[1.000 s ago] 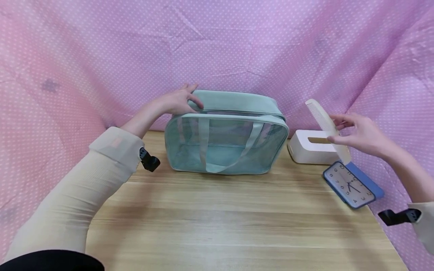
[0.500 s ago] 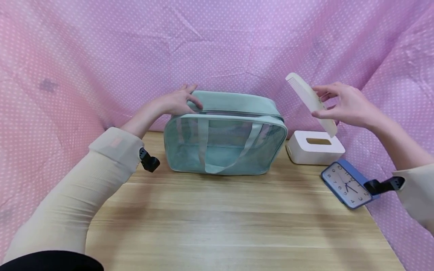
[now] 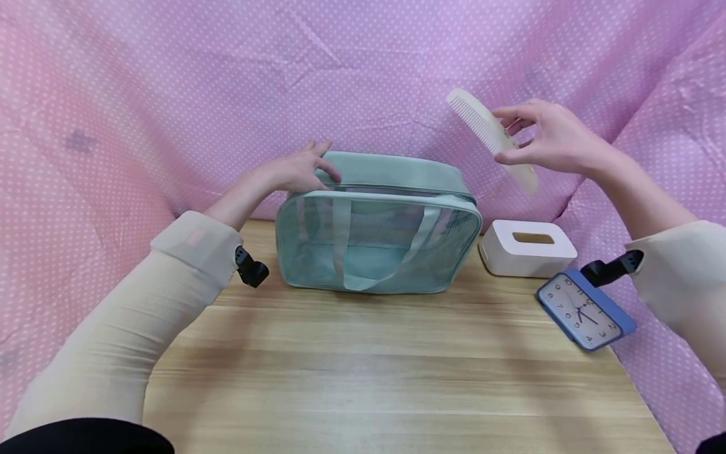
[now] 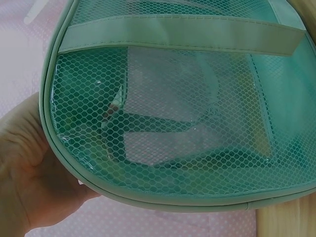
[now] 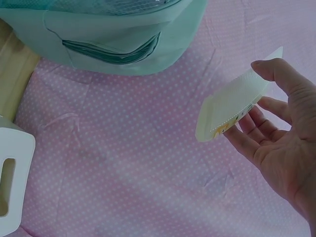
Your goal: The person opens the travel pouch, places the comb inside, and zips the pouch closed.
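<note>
A cream comb (image 3: 482, 123) with fine teeth is pinched between the thumb and fingers of my right hand (image 3: 553, 139), raised to the right of the bag and above its top. In the right wrist view the comb (image 5: 232, 106) shows a small coloured print along one edge. My left hand (image 3: 295, 171) holds the upper left corner of a mint-green toiletry bag (image 3: 380, 258), which stands upright with a see-through front and two strap handles. Its top is unzipped and parted. In the left wrist view the bag's mesh side (image 4: 163, 108) hides the fingertips.
To the right of the bag stands a white tissue box (image 3: 527, 247) with a slot on top. In front of it a blue clock (image 3: 581, 312) lies tilted near the right edge of the wooden table (image 3: 368, 372). Pink dotted cloth (image 3: 363, 69) hangs behind and at both sides.
My right hand has lifted the comb up and to the left, away from the tissue box and clock. My left hand has kept its place on the bag.
</note>
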Available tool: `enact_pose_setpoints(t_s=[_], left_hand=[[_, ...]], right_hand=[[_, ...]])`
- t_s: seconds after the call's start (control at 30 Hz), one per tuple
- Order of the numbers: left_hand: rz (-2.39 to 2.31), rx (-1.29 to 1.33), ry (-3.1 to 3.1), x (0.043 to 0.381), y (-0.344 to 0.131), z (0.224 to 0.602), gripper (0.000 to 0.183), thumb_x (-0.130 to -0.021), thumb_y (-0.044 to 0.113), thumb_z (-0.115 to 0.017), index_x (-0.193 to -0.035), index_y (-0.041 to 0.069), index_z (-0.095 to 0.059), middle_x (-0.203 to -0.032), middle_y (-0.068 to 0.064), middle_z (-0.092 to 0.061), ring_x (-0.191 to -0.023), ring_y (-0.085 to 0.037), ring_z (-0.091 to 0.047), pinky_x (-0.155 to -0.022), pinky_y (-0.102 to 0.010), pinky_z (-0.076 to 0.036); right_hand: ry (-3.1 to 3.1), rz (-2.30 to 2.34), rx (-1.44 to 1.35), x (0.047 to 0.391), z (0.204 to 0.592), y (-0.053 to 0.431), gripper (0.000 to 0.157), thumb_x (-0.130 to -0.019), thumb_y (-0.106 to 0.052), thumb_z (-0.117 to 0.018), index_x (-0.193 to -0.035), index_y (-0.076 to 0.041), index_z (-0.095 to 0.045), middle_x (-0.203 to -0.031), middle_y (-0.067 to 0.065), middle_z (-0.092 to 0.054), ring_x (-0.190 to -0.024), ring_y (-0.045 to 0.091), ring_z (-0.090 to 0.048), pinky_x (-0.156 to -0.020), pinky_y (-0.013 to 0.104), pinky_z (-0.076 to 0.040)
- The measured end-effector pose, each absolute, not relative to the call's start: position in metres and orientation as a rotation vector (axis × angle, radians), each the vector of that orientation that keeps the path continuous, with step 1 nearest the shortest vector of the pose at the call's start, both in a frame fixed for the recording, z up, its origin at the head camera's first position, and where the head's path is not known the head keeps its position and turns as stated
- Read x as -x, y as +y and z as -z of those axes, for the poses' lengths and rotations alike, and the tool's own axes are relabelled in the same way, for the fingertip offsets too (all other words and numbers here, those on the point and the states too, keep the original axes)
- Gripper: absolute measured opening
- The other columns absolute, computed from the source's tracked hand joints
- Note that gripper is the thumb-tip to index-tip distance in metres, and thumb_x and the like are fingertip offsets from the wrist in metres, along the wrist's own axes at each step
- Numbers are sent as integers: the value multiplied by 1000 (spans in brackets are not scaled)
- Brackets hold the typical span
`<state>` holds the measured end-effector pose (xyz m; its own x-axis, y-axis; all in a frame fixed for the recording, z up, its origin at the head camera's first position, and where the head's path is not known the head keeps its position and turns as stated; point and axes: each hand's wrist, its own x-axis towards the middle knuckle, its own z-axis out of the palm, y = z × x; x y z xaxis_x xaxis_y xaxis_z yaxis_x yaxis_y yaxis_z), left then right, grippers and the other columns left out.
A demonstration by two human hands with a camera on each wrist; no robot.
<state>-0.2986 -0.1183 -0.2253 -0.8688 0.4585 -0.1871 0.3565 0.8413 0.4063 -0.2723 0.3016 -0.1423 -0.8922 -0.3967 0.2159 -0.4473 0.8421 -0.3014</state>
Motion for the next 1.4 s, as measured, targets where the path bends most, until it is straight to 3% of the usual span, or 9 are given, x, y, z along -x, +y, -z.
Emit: enact_pose_setpoints(t_s=[0.13, 0.27, 0.47, 0.87, 1.4], left_hand=[[-515, -626, 2742, 298, -117, 225, 49, -97, 29, -66, -143, 13, -61, -175, -6, 13, -160, -35, 21, -125, -73, 0], [-514, -624, 2741, 299, -118, 225, 49, -97, 29, -65, -143, 13, -61, -175, -6, 14, -160, -35, 21, -124, -74, 0], [-518, -621, 2737, 300, -119, 225, 48, -98, 28, -64, -143, 13, -61, -175, -5, 14, -160, -35, 21, -124, -74, -1], [-544, -641, 2719, 301, -119, 225, 49, -98, 27, -64, -144, 11, -60, -174, -7, 16, -158, -36, 25, -123, -75, 2], [-552, -618, 2715, 304, -118, 226, 49, -98, 26, -64, -144, 11, -59, -174, -6, 17, -158, -35, 25, -123, -74, 4]], right_hand=[[-2888, -494, -682, 278, 138, 290, 73, -87, -21, -81, -153, -12, -50, -131, 14, -57, -110, 14, -53, -74, 3, -44], [-2889, -401, -725, 284, 132, 277, 73, -87, -23, -80, -153, -12, -50, -130, 18, -60, -117, 29, -56, -82, 21, -41], [-2863, -326, -828, 288, 126, 255, 71, -86, -21, -79, -151, -10, -52, -128, 18, -60, -118, 31, -57, -80, 22, -42], [-2864, -252, -999, 292, 121, 217, 73, -82, -13, -77, -151, -8, -52, -128, 19, -58, -117, 32, -54, -86, 39, -42], [-2912, -164, -1124, 300, 136, 190, 75, -77, -4, -73, -149, -3, -52, -128, 23, -54, -117, 35, -52, -95, 46, -48]])
